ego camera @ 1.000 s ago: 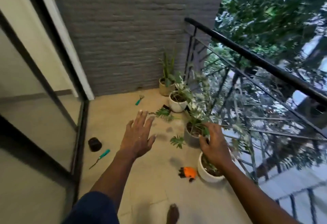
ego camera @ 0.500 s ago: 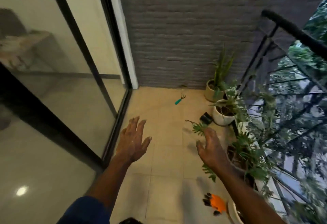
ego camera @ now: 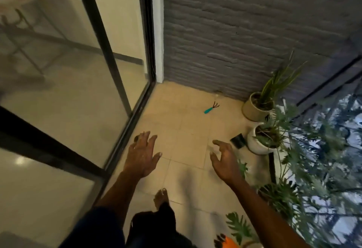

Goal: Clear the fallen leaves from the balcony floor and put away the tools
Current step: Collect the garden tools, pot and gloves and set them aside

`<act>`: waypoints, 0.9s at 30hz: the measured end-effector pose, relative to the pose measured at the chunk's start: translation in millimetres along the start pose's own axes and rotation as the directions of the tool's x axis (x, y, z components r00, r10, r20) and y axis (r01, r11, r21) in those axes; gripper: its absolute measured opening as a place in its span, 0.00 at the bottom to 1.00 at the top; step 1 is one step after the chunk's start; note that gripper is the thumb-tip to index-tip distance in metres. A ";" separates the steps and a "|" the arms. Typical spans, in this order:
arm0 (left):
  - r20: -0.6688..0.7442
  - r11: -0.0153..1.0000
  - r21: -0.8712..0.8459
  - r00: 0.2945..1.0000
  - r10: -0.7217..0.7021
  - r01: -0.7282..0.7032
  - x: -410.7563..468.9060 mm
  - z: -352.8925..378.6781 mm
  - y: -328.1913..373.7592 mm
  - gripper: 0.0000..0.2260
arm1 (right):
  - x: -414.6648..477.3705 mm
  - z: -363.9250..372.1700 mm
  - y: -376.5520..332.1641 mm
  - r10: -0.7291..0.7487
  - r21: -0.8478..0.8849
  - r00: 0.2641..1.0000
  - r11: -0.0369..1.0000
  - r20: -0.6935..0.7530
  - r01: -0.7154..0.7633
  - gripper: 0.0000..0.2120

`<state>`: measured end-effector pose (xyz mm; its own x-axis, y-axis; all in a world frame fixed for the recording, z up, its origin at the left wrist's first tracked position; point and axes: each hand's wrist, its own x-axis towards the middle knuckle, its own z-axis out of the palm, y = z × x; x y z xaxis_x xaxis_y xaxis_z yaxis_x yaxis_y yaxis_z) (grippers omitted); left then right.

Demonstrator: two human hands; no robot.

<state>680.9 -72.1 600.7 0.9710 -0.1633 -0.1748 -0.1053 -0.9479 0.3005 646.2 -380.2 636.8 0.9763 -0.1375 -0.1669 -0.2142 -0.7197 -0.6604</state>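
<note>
My left hand hovers over the beige tiled floor with fingers spread, holding nothing. My right hand is out beside it, fingers loosely bent and empty. A teal-handled hand rake lies on the tiles farther ahead, near the grey wall. A fallen green leaf lies just right of my right hand, partly hidden by it. Another large leaf lies near the bottom edge. An orange and black tool shows at the bottom.
Glass sliding doors with black frames run along the left. A grey brick wall closes the far end. Potted plants line the railing on the right, with a small black object beside them. My bare foot is below.
The view has swung left and moved forward toward the far wall. Both hands stay out in front and empty; the right hand has drawn away from the pots.
</note>
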 end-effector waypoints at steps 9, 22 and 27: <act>0.141 0.999 -0.029 0.990 -0.010 0.014 100.8 -4.9 -4.3 0.32 | 122.0 -5.7 -11.3 0.182 0.039 0.980 0.982 0.084 -0.186 0.15; 0.216 0.996 -0.045 0.974 -0.068 0.080 246.6 8.3 33.1 0.32 | 293.1 -34.5 35.8 0.309 0.064 0.930 0.943 0.198 -0.327 0.09; 0.239 0.996 0.037 0.967 -0.088 0.081 321.8 0.4 79.8 0.33 | 371.2 -60.1 66.1 0.206 -0.059 0.953 0.979 0.222 -0.197 0.20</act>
<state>984.9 -200.4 568.1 0.8968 -0.1403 -0.4196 -0.0341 -0.9675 0.2506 996.2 -519.7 575.1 0.8801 -0.1281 -0.4573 -0.4006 -0.7173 -0.5701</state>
